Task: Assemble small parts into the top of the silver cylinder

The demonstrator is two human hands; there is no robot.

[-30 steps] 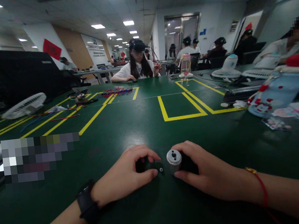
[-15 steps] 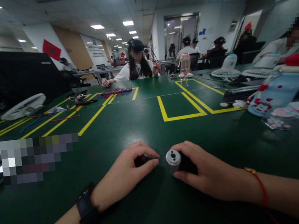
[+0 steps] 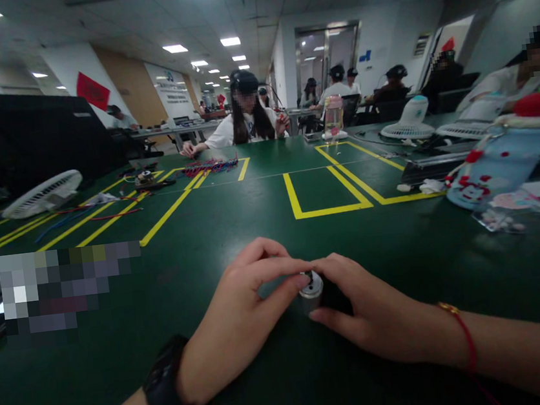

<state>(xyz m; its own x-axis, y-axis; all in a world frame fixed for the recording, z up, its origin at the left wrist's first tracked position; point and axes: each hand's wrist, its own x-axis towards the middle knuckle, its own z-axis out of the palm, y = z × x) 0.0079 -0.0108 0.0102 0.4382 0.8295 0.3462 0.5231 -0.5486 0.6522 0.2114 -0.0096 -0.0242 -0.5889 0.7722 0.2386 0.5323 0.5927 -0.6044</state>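
Observation:
A small silver metal cylinder [image 3: 312,296] stands upright on the green table [image 3: 250,374], in front of me. My right hand [image 3: 379,307] grips it from the right, index finger behind and thumb in front. Over the cylinder's top face reaches my left hand [image 3: 249,302], its thumb and index finger pinched together at the left part of the top. Whatever those fingertips hold is too small and covered to make out. Dark holes show on the part of the top face that is not hidden.
A blue bottle [image 3: 494,161] and a clear packet [image 3: 505,216] stand at the right. White fans [image 3: 45,194] and wires [image 3: 210,166] lie further back. A person [image 3: 248,117] sits across the table. A blurred patch covers items at the left.
My left hand has moved right, from beside the cylinder to its top face, still pinched. My right hand and the cylinder have barely shifted.

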